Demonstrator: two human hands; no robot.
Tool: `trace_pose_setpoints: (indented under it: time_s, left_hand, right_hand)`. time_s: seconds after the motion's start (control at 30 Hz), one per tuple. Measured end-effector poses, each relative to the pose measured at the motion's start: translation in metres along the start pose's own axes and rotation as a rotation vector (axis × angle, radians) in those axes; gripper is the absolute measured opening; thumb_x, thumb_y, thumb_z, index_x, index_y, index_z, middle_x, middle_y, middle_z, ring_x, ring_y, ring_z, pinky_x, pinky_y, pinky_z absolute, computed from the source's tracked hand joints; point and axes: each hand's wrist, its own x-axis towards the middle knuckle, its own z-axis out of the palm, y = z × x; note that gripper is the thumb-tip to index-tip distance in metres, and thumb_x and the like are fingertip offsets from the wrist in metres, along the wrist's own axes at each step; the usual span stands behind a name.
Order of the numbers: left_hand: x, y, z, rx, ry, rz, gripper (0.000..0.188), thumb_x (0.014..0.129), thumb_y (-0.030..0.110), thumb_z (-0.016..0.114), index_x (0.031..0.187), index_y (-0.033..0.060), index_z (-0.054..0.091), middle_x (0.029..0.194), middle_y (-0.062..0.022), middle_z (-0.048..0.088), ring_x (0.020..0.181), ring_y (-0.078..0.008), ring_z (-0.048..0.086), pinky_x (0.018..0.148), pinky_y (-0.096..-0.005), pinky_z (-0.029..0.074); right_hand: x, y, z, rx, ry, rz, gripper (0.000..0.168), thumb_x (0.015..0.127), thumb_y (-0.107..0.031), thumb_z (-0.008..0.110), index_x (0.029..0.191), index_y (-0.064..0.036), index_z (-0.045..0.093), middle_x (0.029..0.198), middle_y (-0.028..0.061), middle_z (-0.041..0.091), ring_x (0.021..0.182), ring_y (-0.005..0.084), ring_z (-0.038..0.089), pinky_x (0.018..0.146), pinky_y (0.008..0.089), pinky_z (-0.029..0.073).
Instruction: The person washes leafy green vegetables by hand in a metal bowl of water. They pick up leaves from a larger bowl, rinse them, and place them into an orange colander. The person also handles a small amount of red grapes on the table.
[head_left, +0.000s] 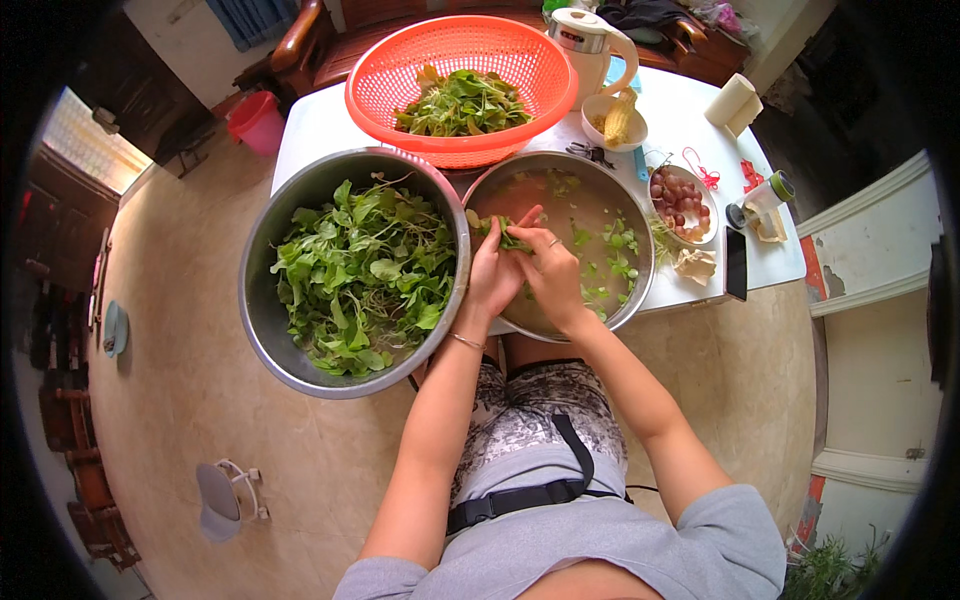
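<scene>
Above a metal basin of water, both hands meet around a small bunch of leafy greens. My left hand holds the bunch between thumb and fingers near the basin's left side. From the right, my right hand, with a ring on one finger, pinches the same bunch. Loose green leaves float in the water. At the left, a larger grey basin holds a heap of leafy greens with thin roots. Behind both basins, a red plastic colander contains more greens.
Behind and right on the white table stand an electric kettle, a bowl with corn, a plate of grapes, a paper roll, a clear bottle and a phone. A pink bucket stands on the floor.
</scene>
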Motion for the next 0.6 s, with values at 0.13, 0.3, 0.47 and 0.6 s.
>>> trace_pose_setpoints:
  time_s: [0.13, 0.3, 0.47, 0.6]
  left_hand:
    - [0.001, -0.001, -0.001, 0.108, 0.035, 0.019, 0.056, 0.099, 0.042, 0.034, 0.133, -0.0025, 0.04, 0.136, -0.012, 0.045, 0.122, -0.0199, 0.044, 0.106, -0.0348, 0.034]
    - [-0.001, 0.0, 0.003, -0.021, 0.067, 0.066, 0.055, 0.098, 0.04, 0.04, 0.135, -0.0001, 0.037, 0.14, -0.0154, 0.04, 0.126, -0.0225, 0.042, 0.107, -0.0346, 0.034]
    - [0.002, -0.001, -0.003, 0.325, 0.154, 0.079, 0.048, 0.099, 0.034, 0.039, 0.136, 0.0018, 0.037, 0.139, -0.0144, 0.042, 0.129, -0.0213, 0.04, 0.107, -0.0335, 0.033]
    - [0.007, -0.004, -0.008, 0.581, 0.234, 0.011, 0.032, 0.094, 0.014, 0.051, 0.124, 0.0023, 0.048, 0.125, -0.0103, 0.057, 0.078, -0.0088, 0.061, 0.064, -0.0175, 0.048]
  right_hand:
    - [0.012, 0.005, -0.004, 0.236, 0.024, 0.236, 0.023, 0.081, -0.003, 0.063, 0.103, -0.006, 0.066, 0.09, 0.0075, 0.068, 0.077, 0.0196, 0.065, 0.069, 0.0286, 0.051]
    - [0.039, 0.021, -0.038, 0.604, 0.112, 0.45, 0.027, 0.085, 0.0, 0.062, 0.112, 0.0, 0.062, 0.094, 0.0048, 0.067, 0.083, 0.0076, 0.06, 0.073, 0.0217, 0.048]
    - [0.067, 0.016, -0.055, 0.704, 0.214, 0.445, 0.03, 0.085, 0.002, 0.062, 0.114, 0.004, 0.059, 0.097, 0.0062, 0.066, 0.087, 0.0098, 0.061, 0.077, 0.023, 0.049]
    - [0.139, -0.009, -0.067, 0.629, 0.352, 0.281, 0.03, 0.086, 0.0, 0.062, 0.115, 0.005, 0.058, 0.096, 0.0058, 0.066, 0.086, 0.0091, 0.06, 0.076, 0.0228, 0.048]
